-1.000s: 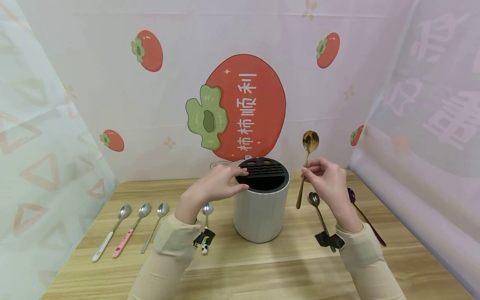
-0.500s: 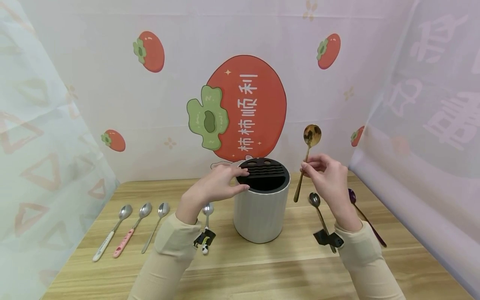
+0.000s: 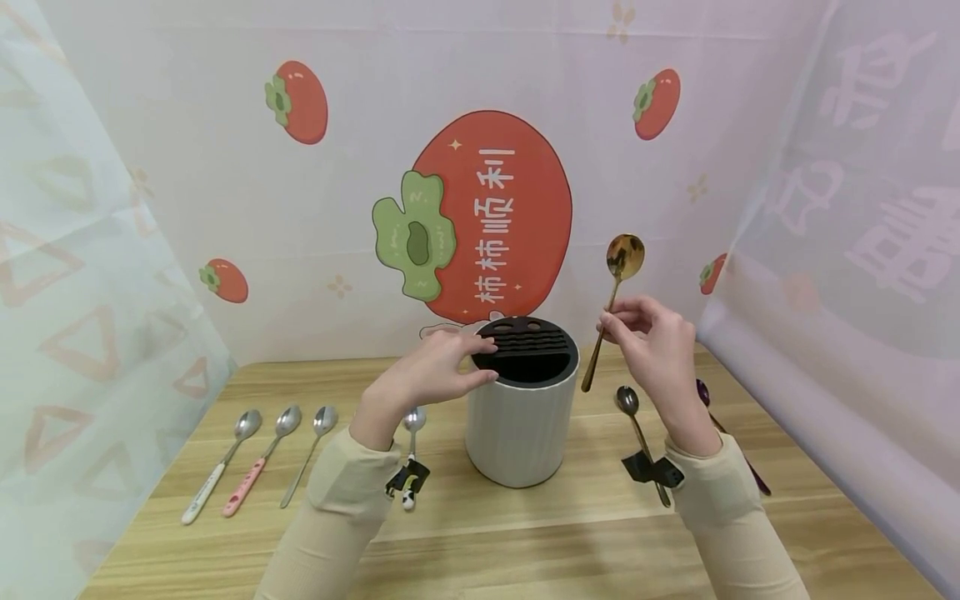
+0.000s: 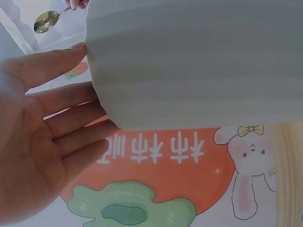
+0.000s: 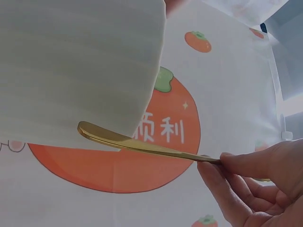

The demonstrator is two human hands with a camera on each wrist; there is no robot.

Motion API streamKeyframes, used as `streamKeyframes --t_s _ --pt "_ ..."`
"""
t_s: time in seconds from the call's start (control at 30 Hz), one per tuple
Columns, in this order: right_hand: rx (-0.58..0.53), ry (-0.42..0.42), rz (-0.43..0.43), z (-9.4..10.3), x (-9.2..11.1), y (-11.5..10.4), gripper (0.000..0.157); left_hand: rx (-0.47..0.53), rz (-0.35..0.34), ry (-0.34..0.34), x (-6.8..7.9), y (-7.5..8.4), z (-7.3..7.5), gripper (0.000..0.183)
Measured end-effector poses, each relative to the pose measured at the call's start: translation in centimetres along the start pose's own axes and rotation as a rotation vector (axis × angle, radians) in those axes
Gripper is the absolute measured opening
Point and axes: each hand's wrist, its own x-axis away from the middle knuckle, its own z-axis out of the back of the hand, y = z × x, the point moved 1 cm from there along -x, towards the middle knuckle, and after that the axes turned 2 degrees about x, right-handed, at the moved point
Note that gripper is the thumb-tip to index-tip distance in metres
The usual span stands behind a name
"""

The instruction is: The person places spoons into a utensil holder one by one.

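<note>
A gold spoon is pinched at its handle between the thumb and fingers of my right hand, bowl up. It tilts in the air just right of a white ribbed utensil holder. In the right wrist view the gold handle overlaps the holder's wall. The holder has a black slotted lid with a wide opening at the front. My left hand rests its extended fingertips on the holder's left rim. In the left wrist view those fingers lie fairly straight along the rim's edge.
On the wooden table to the left lie a white-handled spoon, a pink-handled spoon and a silver spoon. A cow-patterned spoon lies under my left forearm. Right of the holder lie a dark spoon and a purple spoon.
My right hand has lifted the gold spoon slightly, and the handle's lower end has swung up and left toward the holder. The left hand stays at the rim.
</note>
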Motion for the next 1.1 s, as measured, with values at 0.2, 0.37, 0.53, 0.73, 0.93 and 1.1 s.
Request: streamKeyframes --t_s 0.2,0.37,0.53,0.73,0.93,1.1 --pt "-0.066 0.011 0.024 0.3 -0.6 -0.5 0.018 -0.004 -0.006 0.004 0.1 0.1 0.1 0.040" --pt "-0.106 0.013 0.038 0.5 -1.1 -1.0 0.017 -0.009 -0.009 0.006 0.1 0.1 0.1 0.039" --pt "-0.129 0.024 0.062 0.7 -1.4 -1.4 0.015 -0.004 -0.017 0.005 0.1 0.2 0.1 0.039" --pt "-0.138 0.040 0.075 0.8 -1.7 -1.9 0.016 -0.004 -0.011 0.002 0.1 0.2 0.1 0.039" --pt "-0.109 0.055 0.088 0.6 -1.9 -2.4 0.017 -0.005 -0.005 0.000 0.1 0.1 0.1 0.039" --pt "-0.086 0.056 0.086 0.4 -2.1 -2.8 0.018 -0.021 -0.016 0.008 0.1 0.1 0.1 0.039"
